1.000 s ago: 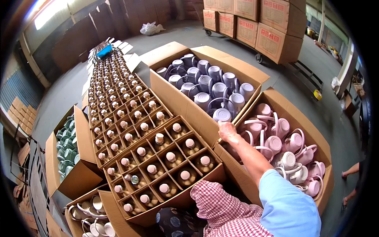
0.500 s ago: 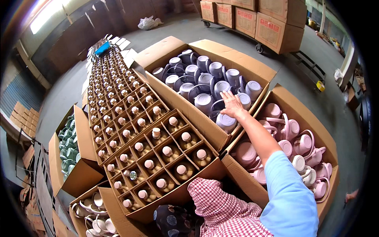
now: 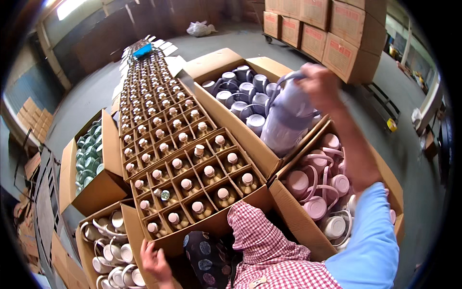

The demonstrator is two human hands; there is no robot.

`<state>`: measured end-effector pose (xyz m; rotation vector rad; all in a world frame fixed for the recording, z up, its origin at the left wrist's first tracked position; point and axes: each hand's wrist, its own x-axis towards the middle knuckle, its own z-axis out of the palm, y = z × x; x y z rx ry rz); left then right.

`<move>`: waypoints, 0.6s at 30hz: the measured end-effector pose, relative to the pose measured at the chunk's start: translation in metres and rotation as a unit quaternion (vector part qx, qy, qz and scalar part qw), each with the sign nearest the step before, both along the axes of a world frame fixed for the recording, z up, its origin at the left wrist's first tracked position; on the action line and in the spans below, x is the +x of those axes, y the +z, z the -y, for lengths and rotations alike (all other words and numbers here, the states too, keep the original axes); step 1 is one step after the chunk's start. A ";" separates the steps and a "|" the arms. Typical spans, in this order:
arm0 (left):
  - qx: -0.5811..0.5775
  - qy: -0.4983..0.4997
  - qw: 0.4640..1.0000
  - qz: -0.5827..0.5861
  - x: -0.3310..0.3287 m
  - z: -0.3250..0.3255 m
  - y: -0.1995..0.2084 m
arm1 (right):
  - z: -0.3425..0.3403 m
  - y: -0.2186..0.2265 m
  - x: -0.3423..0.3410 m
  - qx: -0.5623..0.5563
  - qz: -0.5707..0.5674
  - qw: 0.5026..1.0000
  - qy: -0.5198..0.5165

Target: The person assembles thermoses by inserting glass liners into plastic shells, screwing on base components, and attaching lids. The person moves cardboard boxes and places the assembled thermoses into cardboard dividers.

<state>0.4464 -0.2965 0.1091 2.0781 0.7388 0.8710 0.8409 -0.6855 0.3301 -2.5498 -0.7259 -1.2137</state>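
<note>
My right hand (image 3: 320,84) grips a lavender thermos jug (image 3: 288,115) by its top end and dark handle. The jug hangs tilted above a carton (image 3: 231,127) of similar lavender jugs, and both hand and jug are slightly blurred. At the lower left, beside the cream jugs' carton, my left hand (image 3: 156,262) shows loosely bent fingers with nothing seen in them. Right in front of me stands a divided carton (image 3: 255,207) of bottle-like pieces with pale pink caps, one in each cell.
Pink jugs (image 3: 315,207) fill a carton on my right. Cream jugs (image 3: 115,253) and green jugs (image 3: 89,154) stand in cartons on the left. More divided rows run far back, with a blue tray (image 3: 143,51) on them. Stacked cartons (image 3: 346,53) rest on a trolley.
My right hand has taken hold of a lavender jug and raised it out of the packed rows. My left hand has come into view at the lower left.
</note>
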 end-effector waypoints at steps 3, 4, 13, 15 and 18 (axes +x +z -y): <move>-0.029 -0.147 0.986 0.067 0.058 0.040 0.011 | 0.018 0.063 -0.079 0.184 -0.072 0.974 0.108; -0.024 -0.195 0.978 0.070 0.075 0.052 0.009 | 0.030 0.074 -0.106 0.200 -0.078 0.971 0.108; -0.522 -0.206 0.758 0.333 0.176 0.046 -0.039 | 0.023 -0.149 -0.179 0.615 -0.435 0.569 0.332; -0.559 -0.159 0.729 0.361 0.165 0.019 -0.050 | -0.022 -0.199 -0.246 0.697 -0.572 0.407 0.145; -0.619 -0.184 0.686 0.334 0.139 -0.006 -0.057 | -0.029 -0.193 -0.305 0.468 -0.834 0.250 0.152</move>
